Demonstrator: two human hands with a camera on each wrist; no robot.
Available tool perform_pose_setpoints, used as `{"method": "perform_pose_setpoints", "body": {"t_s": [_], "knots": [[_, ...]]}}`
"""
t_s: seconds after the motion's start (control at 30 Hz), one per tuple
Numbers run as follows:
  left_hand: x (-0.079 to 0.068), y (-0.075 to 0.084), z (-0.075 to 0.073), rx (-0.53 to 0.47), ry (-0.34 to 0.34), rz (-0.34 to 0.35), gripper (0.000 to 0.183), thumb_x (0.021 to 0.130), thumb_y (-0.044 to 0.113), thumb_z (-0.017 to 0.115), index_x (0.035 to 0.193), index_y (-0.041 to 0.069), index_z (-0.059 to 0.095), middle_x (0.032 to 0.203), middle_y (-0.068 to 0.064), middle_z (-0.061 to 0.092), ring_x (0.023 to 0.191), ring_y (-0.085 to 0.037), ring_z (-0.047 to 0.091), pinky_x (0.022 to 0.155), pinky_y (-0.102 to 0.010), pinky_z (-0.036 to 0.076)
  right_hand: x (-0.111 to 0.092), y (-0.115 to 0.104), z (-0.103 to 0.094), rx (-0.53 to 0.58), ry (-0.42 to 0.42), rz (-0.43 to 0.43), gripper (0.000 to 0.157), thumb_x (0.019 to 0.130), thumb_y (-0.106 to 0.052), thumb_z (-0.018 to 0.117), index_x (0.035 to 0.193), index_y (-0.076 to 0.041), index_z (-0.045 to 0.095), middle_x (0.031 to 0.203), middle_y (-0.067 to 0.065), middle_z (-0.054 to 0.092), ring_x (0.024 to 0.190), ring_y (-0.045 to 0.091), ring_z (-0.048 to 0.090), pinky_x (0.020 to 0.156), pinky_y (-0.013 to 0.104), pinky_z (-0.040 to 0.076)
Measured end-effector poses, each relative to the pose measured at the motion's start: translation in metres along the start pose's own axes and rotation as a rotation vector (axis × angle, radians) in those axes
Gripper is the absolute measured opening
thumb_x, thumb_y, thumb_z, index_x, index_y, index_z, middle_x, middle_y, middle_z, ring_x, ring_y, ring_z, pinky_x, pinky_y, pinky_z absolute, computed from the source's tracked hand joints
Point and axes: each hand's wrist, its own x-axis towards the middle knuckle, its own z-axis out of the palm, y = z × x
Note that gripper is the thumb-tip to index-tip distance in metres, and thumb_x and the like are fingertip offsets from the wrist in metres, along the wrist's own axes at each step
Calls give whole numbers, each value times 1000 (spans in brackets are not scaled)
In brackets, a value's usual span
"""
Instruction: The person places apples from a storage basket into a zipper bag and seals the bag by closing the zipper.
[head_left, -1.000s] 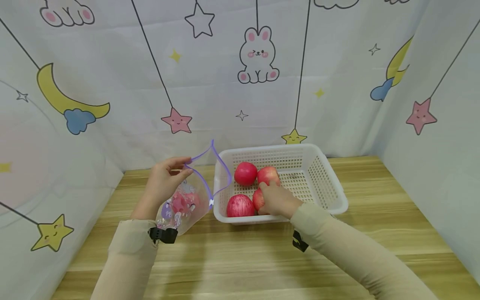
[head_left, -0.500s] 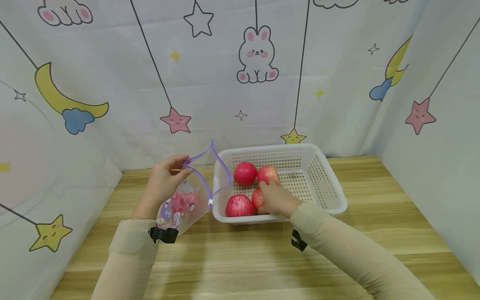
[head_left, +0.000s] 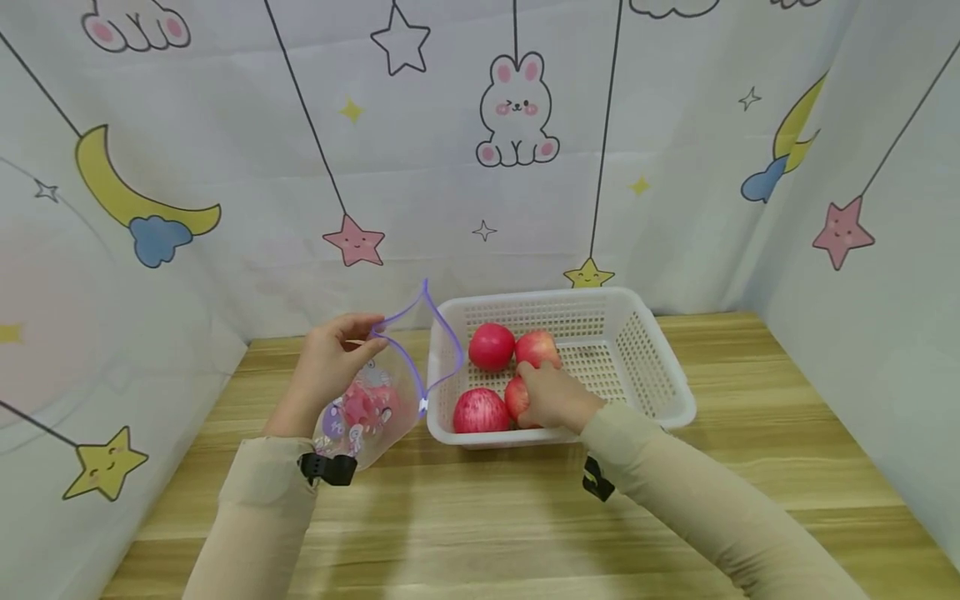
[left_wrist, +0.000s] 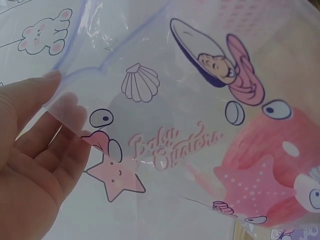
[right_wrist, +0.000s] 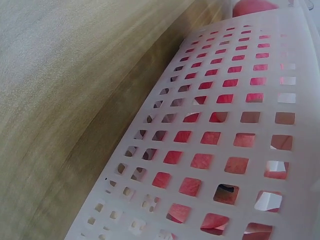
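Observation:
My left hand [head_left: 330, 360] pinches the purple zip edge of a clear printed zip bag [left_wrist: 142, 82], thumb on one side and fingers on the other. The bag's mouth gapes toward the basket. Inside the bag lies a round red apple [left_wrist: 282, 135], seen through the starfish print. My right hand [head_left: 561, 397] reaches into a white plastic basket [head_left: 679, 400] and grips an apple [head_left: 516, 398] near the front wall, partly hidden by the fingers. In the right wrist view the perforated basket wall [right_wrist: 230, 111] covers the hand, with red showing through its holes.
Also in the basket are a striped red apple [head_left: 481, 411] at the front left, a deep red apple [head_left: 491, 347] behind it, and a yellowish-red apple [head_left: 537, 347] beside that. A wooden table [head_left: 480, 533] bears everything; a white printed curtain [head_left: 450, 183] hangs behind.

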Motion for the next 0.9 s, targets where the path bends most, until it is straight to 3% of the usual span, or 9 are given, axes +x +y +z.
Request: {"method": "perform_pose_setpoints", "body": {"t_s": [0.43, 0.9], "knots": [[-1, 0, 1, -36, -15, -13, 36, 92, 20, 62, 126, 6, 59, 116, -15, 65, 104, -27, 60, 90, -43, 51, 0, 5, 1, 9, 9, -15, 76, 75, -28, 74, 140, -5, 40, 134, 19, 50, 105, 30, 55, 86, 47, 51], [0, 0, 1, -42, -15, -24, 40, 93, 19, 61, 130, 5, 55, 118, -15, 64, 104, -28, 61, 89, -43, 51, 0, 5, -2, 19, 69, -27, 76, 71, -33, 75, 135, -6, 44, 123, 19, 54, 87, 25, 56, 76, 41, 52]]}}
